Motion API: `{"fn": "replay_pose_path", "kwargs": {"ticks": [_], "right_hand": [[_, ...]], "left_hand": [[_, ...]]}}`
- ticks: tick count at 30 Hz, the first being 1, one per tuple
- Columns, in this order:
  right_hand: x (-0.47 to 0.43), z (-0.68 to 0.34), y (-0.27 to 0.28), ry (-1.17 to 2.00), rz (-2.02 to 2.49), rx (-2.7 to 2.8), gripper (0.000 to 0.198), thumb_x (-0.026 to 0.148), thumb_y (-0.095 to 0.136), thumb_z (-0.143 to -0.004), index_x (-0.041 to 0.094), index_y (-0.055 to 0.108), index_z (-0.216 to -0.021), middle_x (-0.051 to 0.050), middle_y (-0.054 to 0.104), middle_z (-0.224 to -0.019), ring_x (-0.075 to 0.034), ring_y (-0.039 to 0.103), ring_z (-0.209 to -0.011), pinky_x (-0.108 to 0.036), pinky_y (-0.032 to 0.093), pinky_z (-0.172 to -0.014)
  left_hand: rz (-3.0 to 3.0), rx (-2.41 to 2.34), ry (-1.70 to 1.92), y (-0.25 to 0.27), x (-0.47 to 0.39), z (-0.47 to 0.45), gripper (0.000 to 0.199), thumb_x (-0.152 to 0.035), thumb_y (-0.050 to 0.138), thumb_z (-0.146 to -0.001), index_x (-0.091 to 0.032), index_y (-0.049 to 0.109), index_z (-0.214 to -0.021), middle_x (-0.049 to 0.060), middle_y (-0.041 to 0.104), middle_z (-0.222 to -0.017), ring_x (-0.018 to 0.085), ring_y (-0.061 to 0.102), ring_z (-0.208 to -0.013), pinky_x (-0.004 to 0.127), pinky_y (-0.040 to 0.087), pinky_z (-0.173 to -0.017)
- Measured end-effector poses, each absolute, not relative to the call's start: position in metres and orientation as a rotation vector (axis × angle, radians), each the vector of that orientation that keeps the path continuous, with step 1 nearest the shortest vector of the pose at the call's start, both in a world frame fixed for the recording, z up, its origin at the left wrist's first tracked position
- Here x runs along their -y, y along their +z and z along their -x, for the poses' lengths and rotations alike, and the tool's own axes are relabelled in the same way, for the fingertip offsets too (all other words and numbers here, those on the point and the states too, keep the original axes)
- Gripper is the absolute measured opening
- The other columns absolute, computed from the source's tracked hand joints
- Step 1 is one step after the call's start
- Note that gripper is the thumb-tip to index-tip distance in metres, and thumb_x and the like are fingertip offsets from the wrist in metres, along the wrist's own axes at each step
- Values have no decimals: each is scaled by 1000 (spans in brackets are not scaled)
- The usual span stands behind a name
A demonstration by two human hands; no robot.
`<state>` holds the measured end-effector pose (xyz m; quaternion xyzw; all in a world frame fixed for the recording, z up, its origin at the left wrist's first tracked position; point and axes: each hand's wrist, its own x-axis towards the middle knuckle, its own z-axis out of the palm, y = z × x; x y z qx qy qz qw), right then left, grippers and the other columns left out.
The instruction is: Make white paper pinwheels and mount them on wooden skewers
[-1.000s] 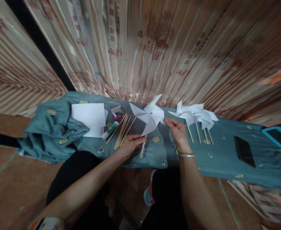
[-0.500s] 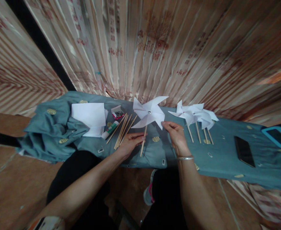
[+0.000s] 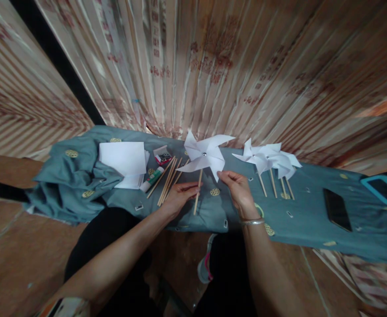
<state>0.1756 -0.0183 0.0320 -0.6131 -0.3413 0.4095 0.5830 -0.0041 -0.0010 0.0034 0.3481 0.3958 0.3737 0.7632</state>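
Observation:
A white paper pinwheel (image 3: 206, 152) with a silver pin at its centre is held up in front of me. Its wooden stick (image 3: 198, 198) is pinched in my left hand (image 3: 182, 196), fingers closed round it below the paper blades. With thumb and index finger together, my right hand (image 3: 236, 187) is at the tip of the lower right blade and seems to grip it. Several loose wooden sticks (image 3: 168, 180) lie just left of my left hand. To the right of my right hand lie several more white pinwheels (image 3: 269, 158), their blades overlapping.
White paper sheets (image 3: 123, 160) lie at the left, beside a green and white glue stick (image 3: 152, 178) and a small open box of pins (image 3: 162, 156). Farther right are a black phone (image 3: 337, 209) and a blue-framed device (image 3: 385, 189) on the green cloth (image 3: 305, 224).
The pinwheel's blades have turned a little clockwise. My right hand has shifted slightly left and down with the blade tip. My left hand keeps its hold on the stick.

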Motion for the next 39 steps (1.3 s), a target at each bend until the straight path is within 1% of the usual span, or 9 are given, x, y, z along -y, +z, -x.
{"fn": "replay_pose_path", "kwargs": {"ticks": [6,11,18,23,30,34,36,39], "right_hand": [[22,-167,34,1047,1405,778,28,45,85,-53,21,70,-58,3,61,-59,-10,46,-59,-26,36,-62],[25,-162,36,1087,1421,774,31,47,86,-52,21,70,-58,3,62,-59,-11,46,-58,-26,36,-61],[27,-156,36,1123,1416,811,36,51,85,-53,21,65,-54,4,56,-54,-10,41,-53,-26,32,-56],[27,-151,39,1115,1417,875,39,54,82,-56,22,62,-51,4,53,-52,-10,39,-52,-26,32,-55],[27,-146,41,1167,1393,850,39,53,84,-54,20,62,-51,5,54,-51,-9,39,-52,-25,30,-54],[26,-143,40,1162,1367,855,37,54,85,-52,21,68,-57,3,64,-59,-11,48,-57,-26,37,-60],[25,-142,38,1128,1381,894,38,56,84,-53,20,71,-61,2,67,-62,-12,50,-58,-27,39,-62],[25,-141,36,1055,1442,993,42,60,80,-57,19,72,-62,2,64,-57,-11,46,-54,-26,36,-56]], "left_hand": [[-747,-864,828,6,1,5,38,-35,91,-49,-17,80,-81,5,75,-78,11,59,-66,25,49,-72],[-745,-872,829,6,2,5,36,-32,90,-54,-16,80,-85,6,76,-83,13,61,-70,28,50,-77],[-760,-878,843,4,1,4,36,-33,89,-54,-17,80,-85,5,75,-81,12,60,-69,27,48,-74],[-770,-890,844,2,1,3,37,-34,89,-53,-17,80,-85,6,76,-85,14,62,-74,29,49,-78],[-761,-886,854,1,2,1,38,-35,90,-50,-17,80,-82,5,75,-78,14,62,-70,30,50,-77],[-749,-877,863,2,2,1,39,-35,90,-48,-16,80,-81,5,75,-76,13,61,-67,30,50,-75],[-749,-877,863,3,2,1,39,-35,91,-48,-16,80,-80,4,74,-74,13,60,-67,29,49,-74],[-774,-867,849,4,3,2,37,-35,91,-47,-16,79,-77,4,74,-73,12,59,-68,27,48,-73]]}}
